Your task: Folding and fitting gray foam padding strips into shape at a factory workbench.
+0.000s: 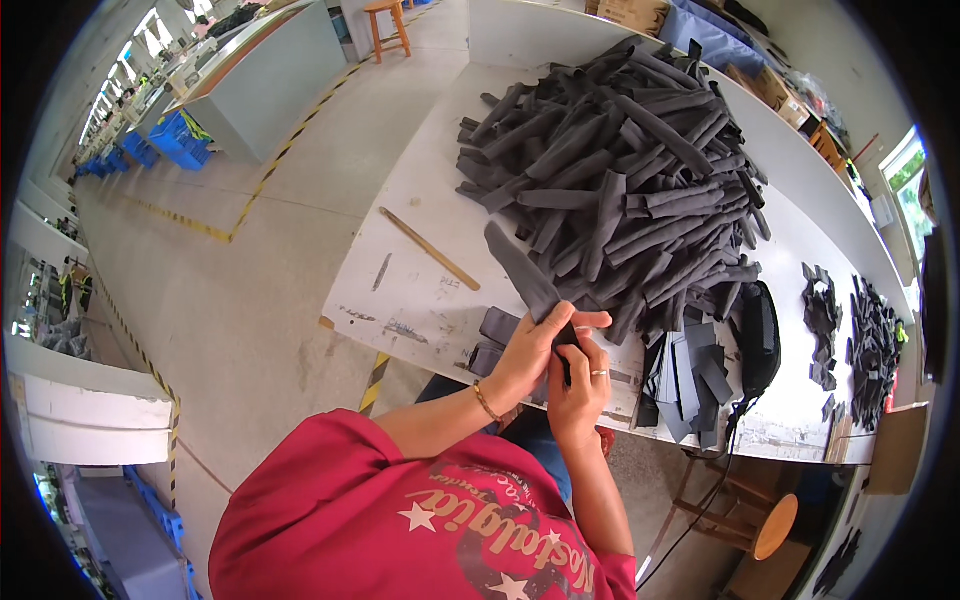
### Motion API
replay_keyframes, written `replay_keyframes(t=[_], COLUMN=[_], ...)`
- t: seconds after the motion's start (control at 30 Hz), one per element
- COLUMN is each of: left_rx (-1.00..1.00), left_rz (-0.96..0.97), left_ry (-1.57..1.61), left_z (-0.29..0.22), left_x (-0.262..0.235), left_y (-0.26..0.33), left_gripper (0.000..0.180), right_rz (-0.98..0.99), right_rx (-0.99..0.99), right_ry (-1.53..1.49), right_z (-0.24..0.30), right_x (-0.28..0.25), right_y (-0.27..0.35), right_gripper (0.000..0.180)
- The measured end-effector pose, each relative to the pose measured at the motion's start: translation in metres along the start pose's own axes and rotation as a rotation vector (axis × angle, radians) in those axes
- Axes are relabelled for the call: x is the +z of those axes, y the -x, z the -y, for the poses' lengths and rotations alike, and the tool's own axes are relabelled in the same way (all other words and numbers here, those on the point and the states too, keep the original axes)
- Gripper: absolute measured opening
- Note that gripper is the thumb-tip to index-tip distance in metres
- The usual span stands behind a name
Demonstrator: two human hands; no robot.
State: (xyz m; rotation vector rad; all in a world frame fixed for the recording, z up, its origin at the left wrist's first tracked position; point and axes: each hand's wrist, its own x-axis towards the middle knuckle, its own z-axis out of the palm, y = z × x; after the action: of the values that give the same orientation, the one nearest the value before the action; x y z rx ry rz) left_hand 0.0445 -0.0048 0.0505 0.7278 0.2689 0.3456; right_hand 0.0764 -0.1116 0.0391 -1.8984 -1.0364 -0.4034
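A dark grey fabric strip, long and flattened like a tube, slants up and left from my hands near the table's front edge. My left hand is closed round its lower part, thumb on top. Close beside it, my right hand pinches the strip's lower end with bent fingers. What the fingertips do there is partly hidden. Just beyond my hands rises a big heap of similar dark grey fabric pieces. Small folded dark pieces lie by the edge, left of my left hand.
On the white table lies a wooden stick. Flat dark strips and a black padded object with a cord sit to the right. Further right are dark scraps. A round stool stands below the table.
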Motion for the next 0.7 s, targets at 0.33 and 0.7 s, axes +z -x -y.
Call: replay_keyframes(t=[0.33, 0.7], left_rx=[-0.002, -0.023], left_rz=[0.000, -0.047], left_ry=[-0.072, -0.095], left_z=[-0.012, -0.012], left_x=[-0.004, 0.004], left_y=[-0.017, -0.001], left_gripper=[0.036, 0.041], right_rz=[0.025, 0.010], right_rx=[0.010, 0.025], right_ry=[0.119, -0.016], right_z=[0.006, 0.009], right_x=[-0.005, 0.003], right_y=[-0.005, -0.012], right_gripper=[0.020, 0.020])
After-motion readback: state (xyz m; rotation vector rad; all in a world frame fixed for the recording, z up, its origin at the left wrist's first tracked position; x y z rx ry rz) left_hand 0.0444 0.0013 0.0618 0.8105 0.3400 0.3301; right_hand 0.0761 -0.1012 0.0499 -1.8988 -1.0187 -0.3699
